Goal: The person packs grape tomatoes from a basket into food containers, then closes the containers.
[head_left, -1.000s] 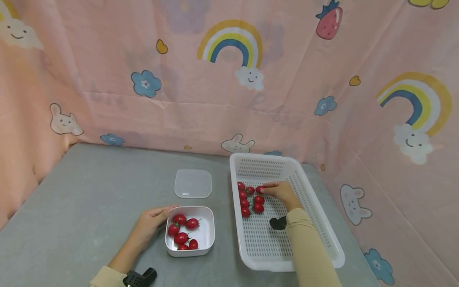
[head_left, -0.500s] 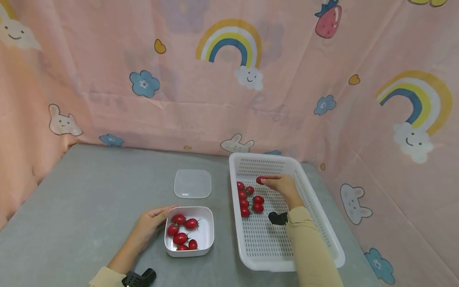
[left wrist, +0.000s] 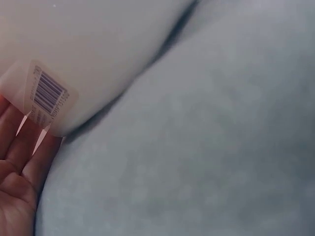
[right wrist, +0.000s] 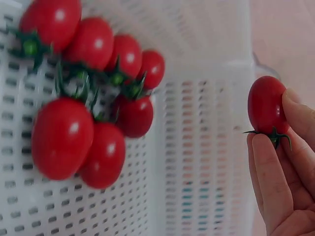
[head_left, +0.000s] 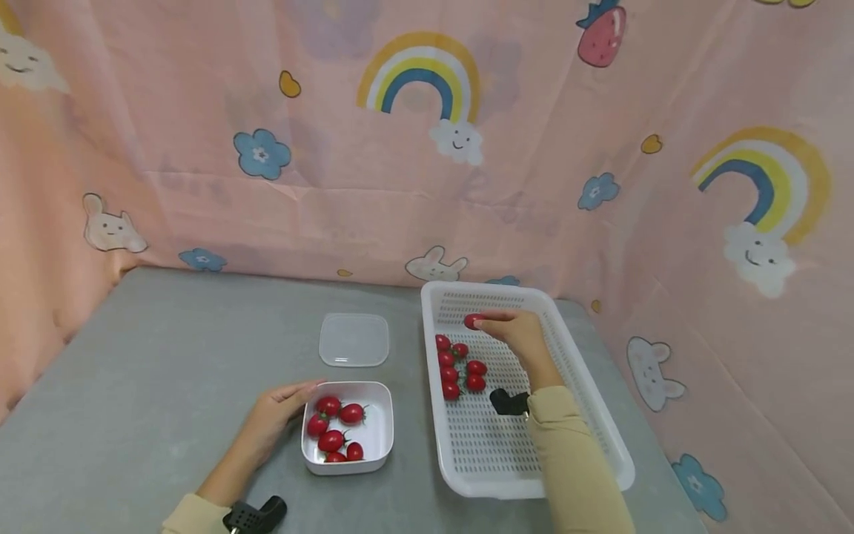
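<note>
Between the thumb and fingertips of my right hand (head_left: pixel 523 337) is a cherry tomato (right wrist: pixel 266 103), its green stem end toward the fingers in the right wrist view. The hand is over the far part of a white perforated plastic basket (head_left: pixel 494 452). Several other cherry tomatoes (head_left: pixel 445 358) lie along the basket's left side. My left hand (head_left: pixel 276 415) rests its extended fingers against the left side of a small white container (head_left: pixel 347 469). A barcode sticker (left wrist: pixel 48 93) shows on that container. Several cherry tomatoes (head_left: pixel 330 440) lie inside it, mostly toward the left.
A translucent lid (head_left: pixel 353 340) lies flat on the grey tabletop (head_left: pixel 167 371), just beyond the small container. Behind the table hangs a pink printed curtain (head_left: pixel 333 222), which also runs down both sides. A strip of tabletop separates the container from the basket.
My right hand has lifted the pinched cherry tomato away from the others, toward the basket's far end and slightly left. My left hand stays at the container. The head view has shifted a little.
</note>
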